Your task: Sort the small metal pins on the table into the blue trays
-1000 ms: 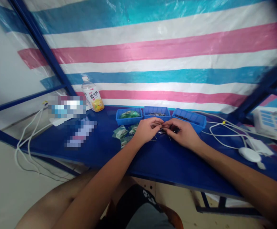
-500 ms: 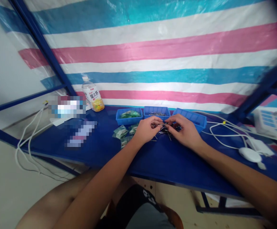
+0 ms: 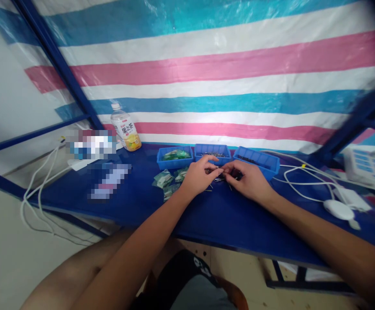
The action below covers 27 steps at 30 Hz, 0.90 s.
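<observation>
My left hand [image 3: 198, 174] is closed in a pinch on a thin metal rod [image 3: 219, 167], its forefinger raised a little. The fingertips of my right hand [image 3: 247, 178] are pressed together at the rod's right end, close against the left fingertips. Whether a second small part is between them is too small to tell. Beneath the hands lies a loose pile of thin metal rods [image 3: 219, 178] and dark pieces, partly hidden by the fingers. Small clear packets [image 3: 164, 179] with parts inside lie to the left of my left hand.
Behind the hands stand three blue bins: one with green-looking packets [image 3: 174, 164], one with metal rods [image 3: 212, 147], one with dark parts [image 3: 273, 167]. A drink bottle [image 3: 127, 129] stands at the back left. White cables and a round charger [image 3: 338, 209] lie at right.
My right hand has come down and slightly nearer, showing more of the right bin and its dark parts. My left hand stays nearly in place, with its forefinger lifted somewhat.
</observation>
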Each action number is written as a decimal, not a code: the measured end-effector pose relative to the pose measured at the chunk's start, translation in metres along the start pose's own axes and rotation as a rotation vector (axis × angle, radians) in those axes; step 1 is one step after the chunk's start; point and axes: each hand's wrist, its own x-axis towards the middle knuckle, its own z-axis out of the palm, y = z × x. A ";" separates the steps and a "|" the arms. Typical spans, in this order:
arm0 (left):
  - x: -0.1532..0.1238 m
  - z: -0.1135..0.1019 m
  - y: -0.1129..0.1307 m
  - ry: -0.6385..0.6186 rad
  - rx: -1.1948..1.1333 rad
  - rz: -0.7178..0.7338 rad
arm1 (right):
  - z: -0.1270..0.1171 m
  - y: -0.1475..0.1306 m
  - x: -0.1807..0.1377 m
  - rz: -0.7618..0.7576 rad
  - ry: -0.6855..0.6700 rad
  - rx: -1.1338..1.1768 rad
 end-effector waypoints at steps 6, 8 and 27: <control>0.000 0.000 0.000 -0.021 0.006 0.014 | 0.000 -0.005 0.000 0.026 0.007 0.012; 0.000 0.000 0.001 -0.023 -0.001 0.031 | -0.001 -0.005 0.001 0.003 -0.002 0.029; 0.003 0.002 -0.010 -0.005 -0.074 0.081 | -0.003 -0.002 0.001 -0.006 0.013 0.085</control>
